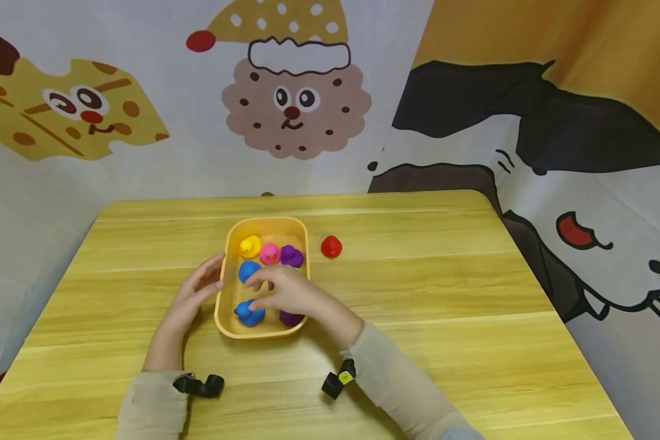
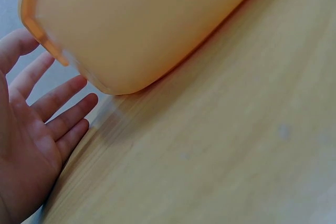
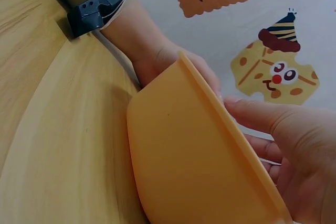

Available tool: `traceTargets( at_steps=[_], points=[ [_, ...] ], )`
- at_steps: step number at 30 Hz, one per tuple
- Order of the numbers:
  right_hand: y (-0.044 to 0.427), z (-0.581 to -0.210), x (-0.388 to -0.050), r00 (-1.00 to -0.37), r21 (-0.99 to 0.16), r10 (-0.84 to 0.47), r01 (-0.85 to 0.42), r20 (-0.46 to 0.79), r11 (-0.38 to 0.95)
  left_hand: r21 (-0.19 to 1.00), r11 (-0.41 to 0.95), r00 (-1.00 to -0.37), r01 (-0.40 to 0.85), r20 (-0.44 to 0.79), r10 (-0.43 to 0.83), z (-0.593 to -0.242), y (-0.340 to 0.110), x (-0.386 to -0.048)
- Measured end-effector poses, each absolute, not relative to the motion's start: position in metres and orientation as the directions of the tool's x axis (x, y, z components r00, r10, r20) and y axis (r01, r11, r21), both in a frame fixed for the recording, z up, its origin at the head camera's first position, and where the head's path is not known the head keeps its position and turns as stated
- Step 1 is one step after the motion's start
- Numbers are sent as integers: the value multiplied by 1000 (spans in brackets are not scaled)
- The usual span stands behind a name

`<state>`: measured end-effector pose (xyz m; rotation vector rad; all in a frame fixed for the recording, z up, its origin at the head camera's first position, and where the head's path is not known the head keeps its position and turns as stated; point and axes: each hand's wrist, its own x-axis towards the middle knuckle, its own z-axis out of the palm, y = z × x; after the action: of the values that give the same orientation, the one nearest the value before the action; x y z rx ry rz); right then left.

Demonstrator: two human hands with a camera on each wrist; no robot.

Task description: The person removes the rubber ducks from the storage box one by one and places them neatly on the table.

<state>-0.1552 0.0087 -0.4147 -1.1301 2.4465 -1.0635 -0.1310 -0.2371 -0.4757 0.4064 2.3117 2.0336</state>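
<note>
A yellow-orange plastic tray [image 1: 261, 335] stands on the table with several toy ducks in it. My left hand [image 1: 194, 294] touches its left wall; in the left wrist view the fingers [image 2: 60, 98] are spread and fairly straight against it. Over the tray hovers my right hand [image 1: 287, 292], thumb and fingers apart, nothing visible between them. Its thumb tip is at the lower blue duck [image 1: 251, 312], its fingertips near the upper blue duck [image 1: 249, 270]; contact is unclear. A yellow duck [image 1: 250, 247], pink duck [image 1: 270, 253] and purple duck [image 1: 291, 256] line the far end.
A red toy duck [image 1: 332, 247] lies on the wooden table [image 1: 440, 287], just right of the tray. Another purple toy [image 1: 291, 318] is partly hidden under my right wrist. Behind the table hangs a cartoon-printed cloth [image 1: 187, 171]. Black wrist cameras [image 1: 200, 385] are strapped to both sleeves.
</note>
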Motion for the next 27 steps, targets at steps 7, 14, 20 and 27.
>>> traceTargets(
  at_steps=[7,14,20,27],
  points=[
    [0,-419,-159,-636,-699,-771,-553,5,452,980,107,-965,166,139,222,-475,-237,-130],
    [-8,-422,-159,-630,-692,-774,-533,-58,486,981,111,-967,157,130,218,-474,-238,-131],
    [-11,-425,-158,-626,-670,-776,-543,-79,506,982,126,-970,141,111,216,-475,-238,-132],
    [-15,-429,-158,-625,-659,-776,-547,-89,516,981,119,-967,151,121,224,-474,-238,-131]
  ],
)
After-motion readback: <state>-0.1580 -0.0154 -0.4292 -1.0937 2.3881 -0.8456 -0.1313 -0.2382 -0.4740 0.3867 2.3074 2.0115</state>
